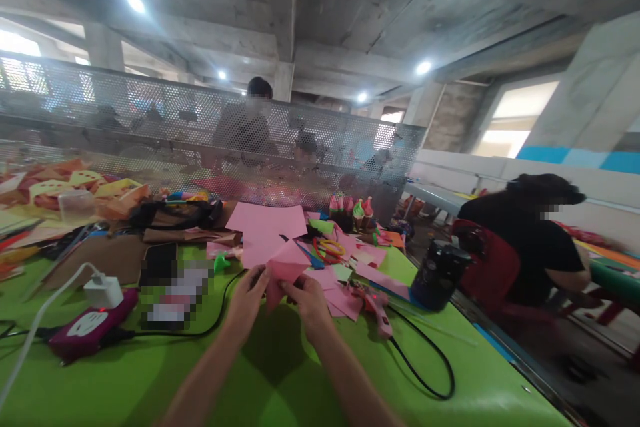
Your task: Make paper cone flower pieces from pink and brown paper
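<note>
Both my hands hold a folded piece of pink paper (286, 265) above the green table (150, 380). My left hand (249, 299) pinches its left lower edge with closed fingers. My right hand (307, 300) grips its right lower edge, fingers pressed on the paper. Larger pink sheets (265, 223) lie flat just beyond the folded piece. More pink scraps (340, 297) lie to the right of my right hand.
A pink glue gun (377, 307) with a black cable (425, 360) lies right of my hands. A dark jar (437, 273) stands near the right edge. A magenta power strip (87, 330) with white charger sits left. A mesh screen (200, 140) backs the table; a person in black (535, 247) sits right.
</note>
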A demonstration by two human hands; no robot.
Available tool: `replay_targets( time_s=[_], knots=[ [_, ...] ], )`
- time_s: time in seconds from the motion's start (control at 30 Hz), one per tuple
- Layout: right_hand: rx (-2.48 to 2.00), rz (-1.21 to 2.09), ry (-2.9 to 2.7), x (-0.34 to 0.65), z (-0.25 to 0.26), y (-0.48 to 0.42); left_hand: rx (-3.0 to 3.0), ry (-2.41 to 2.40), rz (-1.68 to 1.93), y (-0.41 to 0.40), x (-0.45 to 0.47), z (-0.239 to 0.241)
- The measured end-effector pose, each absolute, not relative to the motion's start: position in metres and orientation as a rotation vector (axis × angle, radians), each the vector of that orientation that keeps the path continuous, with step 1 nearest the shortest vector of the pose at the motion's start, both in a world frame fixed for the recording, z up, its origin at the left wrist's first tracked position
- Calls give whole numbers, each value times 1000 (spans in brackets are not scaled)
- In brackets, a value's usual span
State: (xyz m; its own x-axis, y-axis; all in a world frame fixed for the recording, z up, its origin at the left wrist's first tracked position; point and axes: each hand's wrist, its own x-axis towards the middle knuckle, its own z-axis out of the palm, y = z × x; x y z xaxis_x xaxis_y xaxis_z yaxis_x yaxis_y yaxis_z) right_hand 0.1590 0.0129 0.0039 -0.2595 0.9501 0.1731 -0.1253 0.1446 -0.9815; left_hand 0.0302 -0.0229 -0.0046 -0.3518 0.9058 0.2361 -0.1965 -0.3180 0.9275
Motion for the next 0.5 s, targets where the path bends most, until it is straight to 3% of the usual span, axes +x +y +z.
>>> replay_targets(
  time_s=[0.5],
  knots=[
    [-834, 1373, -1379, 157, 7, 8, 931, 1031, 1721, -22, 22, -6]
  ],
)
